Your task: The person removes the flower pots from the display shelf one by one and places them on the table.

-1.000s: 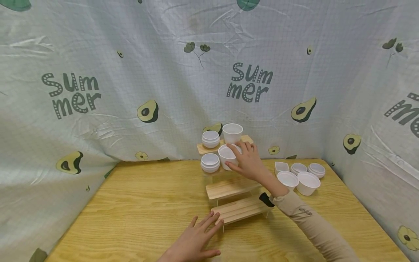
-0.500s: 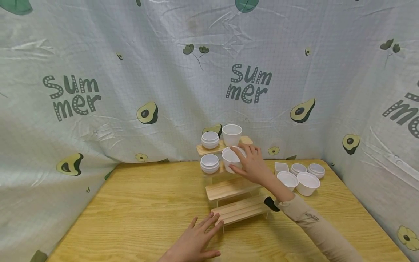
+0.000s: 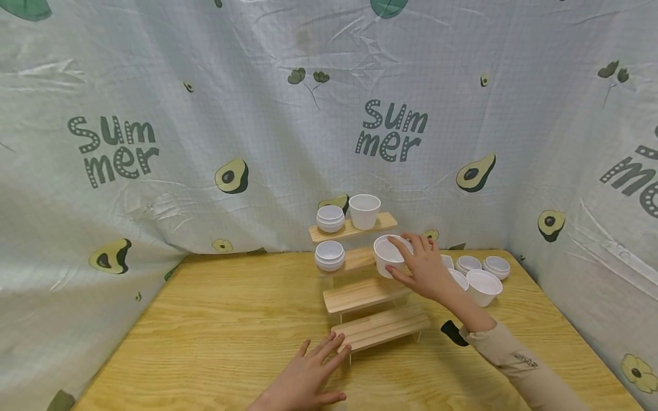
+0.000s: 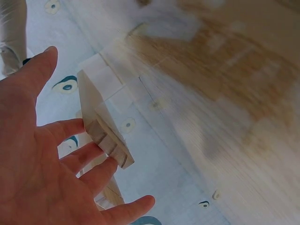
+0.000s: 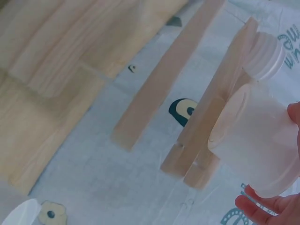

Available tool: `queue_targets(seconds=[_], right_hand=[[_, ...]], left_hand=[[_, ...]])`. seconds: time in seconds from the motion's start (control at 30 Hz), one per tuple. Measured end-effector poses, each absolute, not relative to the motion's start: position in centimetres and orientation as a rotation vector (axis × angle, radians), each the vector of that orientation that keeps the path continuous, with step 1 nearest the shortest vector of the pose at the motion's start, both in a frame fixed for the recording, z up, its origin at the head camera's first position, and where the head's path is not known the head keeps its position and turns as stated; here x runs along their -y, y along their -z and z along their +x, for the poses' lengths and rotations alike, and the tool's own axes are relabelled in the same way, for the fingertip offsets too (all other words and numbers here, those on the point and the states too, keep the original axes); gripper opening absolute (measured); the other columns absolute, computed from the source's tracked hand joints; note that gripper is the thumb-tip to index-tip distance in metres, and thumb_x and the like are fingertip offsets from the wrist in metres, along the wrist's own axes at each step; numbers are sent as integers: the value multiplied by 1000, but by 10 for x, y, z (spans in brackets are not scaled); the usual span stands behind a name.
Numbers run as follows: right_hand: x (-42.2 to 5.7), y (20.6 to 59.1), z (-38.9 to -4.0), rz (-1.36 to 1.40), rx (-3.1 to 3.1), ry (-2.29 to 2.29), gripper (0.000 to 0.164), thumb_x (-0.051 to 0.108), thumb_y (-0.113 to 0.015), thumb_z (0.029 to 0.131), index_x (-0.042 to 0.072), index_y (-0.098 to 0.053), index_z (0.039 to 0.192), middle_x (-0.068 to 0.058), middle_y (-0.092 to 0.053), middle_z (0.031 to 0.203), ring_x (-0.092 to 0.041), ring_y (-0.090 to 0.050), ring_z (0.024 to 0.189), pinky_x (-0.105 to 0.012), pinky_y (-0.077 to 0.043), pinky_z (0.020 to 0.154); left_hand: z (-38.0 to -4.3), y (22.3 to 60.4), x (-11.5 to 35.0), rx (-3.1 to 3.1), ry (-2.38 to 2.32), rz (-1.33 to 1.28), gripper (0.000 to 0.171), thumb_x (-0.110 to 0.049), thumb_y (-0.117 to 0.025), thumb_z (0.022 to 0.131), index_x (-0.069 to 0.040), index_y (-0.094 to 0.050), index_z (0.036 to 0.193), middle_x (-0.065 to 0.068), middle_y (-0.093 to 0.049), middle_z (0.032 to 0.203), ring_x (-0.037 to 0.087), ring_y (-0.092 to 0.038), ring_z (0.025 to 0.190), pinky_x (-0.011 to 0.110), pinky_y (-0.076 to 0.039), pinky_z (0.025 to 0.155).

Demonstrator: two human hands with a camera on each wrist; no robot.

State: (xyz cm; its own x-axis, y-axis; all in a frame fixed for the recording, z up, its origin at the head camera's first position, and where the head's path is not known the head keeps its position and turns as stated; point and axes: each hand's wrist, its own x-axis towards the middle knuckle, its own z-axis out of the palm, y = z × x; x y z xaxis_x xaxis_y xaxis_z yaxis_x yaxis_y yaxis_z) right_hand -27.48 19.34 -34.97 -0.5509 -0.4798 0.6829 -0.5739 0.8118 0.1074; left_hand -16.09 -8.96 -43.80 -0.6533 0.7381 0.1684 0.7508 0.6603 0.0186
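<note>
My right hand [image 3: 429, 268] pinches a white plastic cup [image 5: 262, 140] by its rim and side, thumb and fingers at opposite sides. In the head view this cup overlaps the right end of the second shelf from the top on a stepped wooden display stand [image 3: 366, 294]. My left hand [image 3: 311, 371] lies with fingers spread and straight, fingertips at the left end of the lowest shelf [image 4: 110, 145]. A small white ribbed jar [image 3: 329, 256] stands at the left of that second shelf. Above, on the top shelf, are a similar jar [image 3: 330, 219] and a white cup [image 3: 365, 212].
Right of the stand, on the wooden table [image 3: 216, 325], several white containers are grouped: a cup [image 3: 483, 288], two ribbed jars and a squarish tub partly behind my right hand. A printed curtain [image 3: 277, 131] hangs behind and at both sides.
My right hand has moved right with the cup, from near the ribbed jar to the second shelf's right end. The left hand has stayed in place.
</note>
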Motion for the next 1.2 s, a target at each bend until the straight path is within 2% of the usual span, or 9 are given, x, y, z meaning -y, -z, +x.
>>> queue_targets(seconds=[0.13,0.67,1.0,1.2], right_hand=[[-206,354,-269,753,2254,-158,62,61,-31,88,15,-46,126,-20,-48,114,-37,-46,101,-52,-33,80],[-256,380,-252,678,2226,-128,62,59,-27,89,12,-51,122,-22,-50,112,-38,-48,95,-50,-32,75],[-285,393,-242,599,2238,-137,68,61,-19,89,9,-51,120,-25,-48,112,-40,-43,95,-53,-29,70],[-308,402,-236,539,2284,-163,69,61,-19,89,8,-47,122,-29,-43,115,-42,-39,96,-58,-27,73]], left_hand=[[-162,438,90,2727,133,-1234,71,-57,-45,84,-20,-26,141,7,-30,146,23,-34,131,55,-42,85],[-161,439,90,2740,149,-1234,71,-57,-45,84,-20,-25,141,7,-29,146,23,-33,132,56,-42,85],[-160,438,90,2733,163,-1238,71,-57,-45,84,-19,-26,141,7,-29,146,24,-33,132,56,-41,85],[-161,438,90,2741,167,-1241,71,-56,-45,84,-18,-26,141,8,-29,146,24,-32,132,56,-41,85]])
